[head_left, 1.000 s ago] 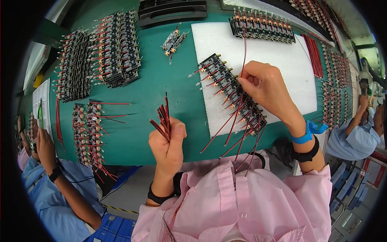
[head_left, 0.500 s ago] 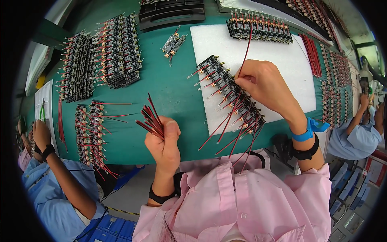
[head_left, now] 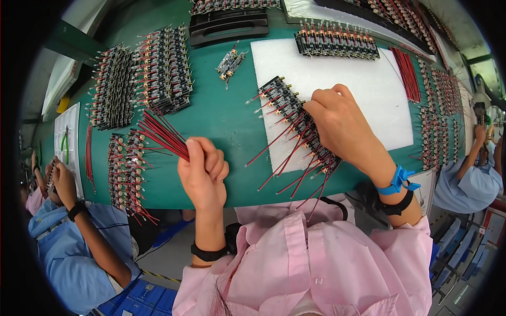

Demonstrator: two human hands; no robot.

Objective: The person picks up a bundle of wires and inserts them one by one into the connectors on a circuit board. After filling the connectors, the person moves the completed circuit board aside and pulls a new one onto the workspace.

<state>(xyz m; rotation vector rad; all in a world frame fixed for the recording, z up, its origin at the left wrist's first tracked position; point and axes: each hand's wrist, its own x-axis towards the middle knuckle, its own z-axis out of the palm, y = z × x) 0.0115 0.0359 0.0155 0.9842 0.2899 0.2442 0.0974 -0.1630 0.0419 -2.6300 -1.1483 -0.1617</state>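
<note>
My left hand (head_left: 203, 171) is closed around a bundle of thin red and black wires (head_left: 163, 134), whose loose ends fan out up and to the left. My right hand (head_left: 340, 124) is in a pinch over a slanting row of small black circuit boards (head_left: 282, 97). A red wire (head_left: 269, 148) slopes down-left from close to its fingertips, which are partly hidden by the hand. Several more red and black wires hang off the row's near side. Small clear bulbs stick out along its left edge. The row lies on a white foam sheet (head_left: 387, 113).
Stacked board rows (head_left: 163, 68) fill the far left of the green table (head_left: 232, 121); wired boards (head_left: 126, 171) lie nearer. Two loose boards (head_left: 230, 64) sit mid-table. Another board row (head_left: 337, 43) and a red wire bundle (head_left: 405, 73) are at far right. Co-workers sit on both sides.
My right hand has lowered the upright red wire to the board row; the wire now points down-left. My left hand has turned, swinging its wire bundle to the left.
</note>
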